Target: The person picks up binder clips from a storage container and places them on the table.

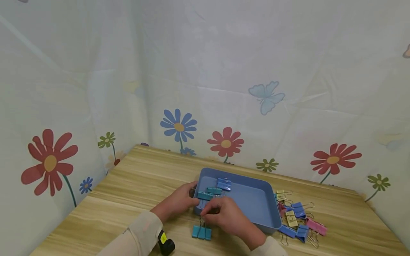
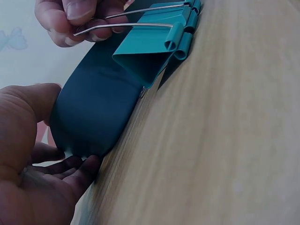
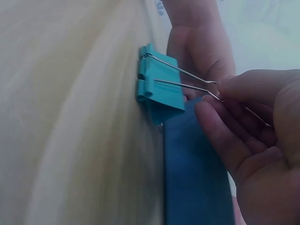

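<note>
A shallow blue tray (image 1: 248, 199) lies on the wooden table. My left hand (image 1: 180, 201) grips its left end, thumb and fingers on either side of the corner in the left wrist view. Just in front of the tray, a teal binder clip (image 1: 201, 232) hangs low by the tabletop; my right hand (image 1: 229, 217) pinches its wire handles (image 3: 187, 86) between thumb and fingers. Inside the tray's left part are a blue binder clip (image 1: 224, 184) and teal binder clips (image 1: 205, 195). My right hand partly hides that corner in the head view.
Right of the tray lies a loose heap of binder clips, among them blue (image 1: 298, 210), yellow (image 1: 291, 218) and pink (image 1: 316, 227) ones. A flower-printed sheet (image 1: 198, 99) hangs behind the table. A black device (image 1: 166, 243) sits at my left wrist.
</note>
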`<action>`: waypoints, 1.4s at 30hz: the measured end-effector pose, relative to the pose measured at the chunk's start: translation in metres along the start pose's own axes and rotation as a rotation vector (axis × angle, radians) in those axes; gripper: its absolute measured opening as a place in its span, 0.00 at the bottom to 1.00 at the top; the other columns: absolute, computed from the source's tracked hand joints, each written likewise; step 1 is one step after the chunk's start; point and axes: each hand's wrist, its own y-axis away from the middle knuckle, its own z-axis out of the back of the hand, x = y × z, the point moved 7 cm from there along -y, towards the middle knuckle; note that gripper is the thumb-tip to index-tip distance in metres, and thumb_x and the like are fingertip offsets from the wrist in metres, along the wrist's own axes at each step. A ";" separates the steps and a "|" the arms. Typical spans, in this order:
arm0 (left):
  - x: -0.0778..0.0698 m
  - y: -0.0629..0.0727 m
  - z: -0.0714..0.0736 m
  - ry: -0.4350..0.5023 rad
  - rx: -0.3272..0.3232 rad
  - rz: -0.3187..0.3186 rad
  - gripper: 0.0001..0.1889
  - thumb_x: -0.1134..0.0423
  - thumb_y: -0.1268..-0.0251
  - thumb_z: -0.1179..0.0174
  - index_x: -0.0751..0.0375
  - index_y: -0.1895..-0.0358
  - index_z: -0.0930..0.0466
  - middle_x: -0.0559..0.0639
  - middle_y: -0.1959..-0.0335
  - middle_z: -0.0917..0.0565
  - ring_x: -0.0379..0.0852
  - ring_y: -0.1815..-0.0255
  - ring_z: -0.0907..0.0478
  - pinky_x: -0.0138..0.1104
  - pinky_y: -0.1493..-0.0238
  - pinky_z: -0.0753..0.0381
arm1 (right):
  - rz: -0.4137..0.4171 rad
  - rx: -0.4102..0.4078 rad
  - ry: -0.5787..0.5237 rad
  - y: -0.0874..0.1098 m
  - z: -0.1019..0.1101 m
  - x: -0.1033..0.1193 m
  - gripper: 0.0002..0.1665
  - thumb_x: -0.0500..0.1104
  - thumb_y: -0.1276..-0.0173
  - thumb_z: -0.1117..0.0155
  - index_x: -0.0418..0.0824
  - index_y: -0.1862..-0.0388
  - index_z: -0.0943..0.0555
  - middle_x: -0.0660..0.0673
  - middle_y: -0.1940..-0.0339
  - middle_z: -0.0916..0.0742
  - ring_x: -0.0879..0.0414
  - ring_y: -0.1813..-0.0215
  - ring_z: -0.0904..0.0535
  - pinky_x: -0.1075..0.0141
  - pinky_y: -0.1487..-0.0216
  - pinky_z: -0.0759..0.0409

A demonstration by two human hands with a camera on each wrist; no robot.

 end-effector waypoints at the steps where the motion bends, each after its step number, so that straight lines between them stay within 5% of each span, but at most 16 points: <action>1: 0.000 0.000 0.000 0.001 0.001 0.002 0.40 0.64 0.46 0.41 0.68 0.27 0.43 0.60 0.29 0.32 0.49 0.37 0.31 0.50 0.34 0.33 | 0.004 -0.006 0.012 0.000 0.002 0.001 0.05 0.41 0.39 0.33 0.43 0.66 0.11 0.52 0.67 0.12 0.66 0.65 0.18 0.72 0.62 0.21; 10: 0.002 0.000 -0.001 -0.004 0.002 0.002 0.41 0.63 0.45 0.41 0.69 0.26 0.45 0.62 0.30 0.32 0.52 0.35 0.30 0.50 0.35 0.32 | 0.010 -0.063 0.050 0.004 0.025 0.007 0.05 0.43 0.38 0.33 0.45 0.65 0.12 0.51 0.62 0.13 0.64 0.61 0.18 0.70 0.61 0.20; 23: 0.005 -0.002 -0.002 -0.006 -0.003 0.030 0.40 0.63 0.44 0.40 0.68 0.26 0.44 0.61 0.30 0.32 0.52 0.35 0.31 0.52 0.33 0.34 | -0.099 -0.114 -0.070 0.003 0.038 0.000 0.09 0.45 0.36 0.33 0.43 0.61 0.14 0.47 0.62 0.13 0.53 0.63 0.16 0.66 0.62 0.19; 42: 0.003 -0.001 -0.003 0.034 0.006 0.015 0.40 0.65 0.44 0.41 0.67 0.26 0.45 0.61 0.30 0.32 0.54 0.32 0.32 0.52 0.31 0.37 | -0.122 -0.219 -0.193 0.002 0.057 -0.022 0.14 0.40 0.37 0.34 0.37 0.52 0.17 0.35 0.52 0.15 0.51 0.52 0.17 0.64 0.53 0.18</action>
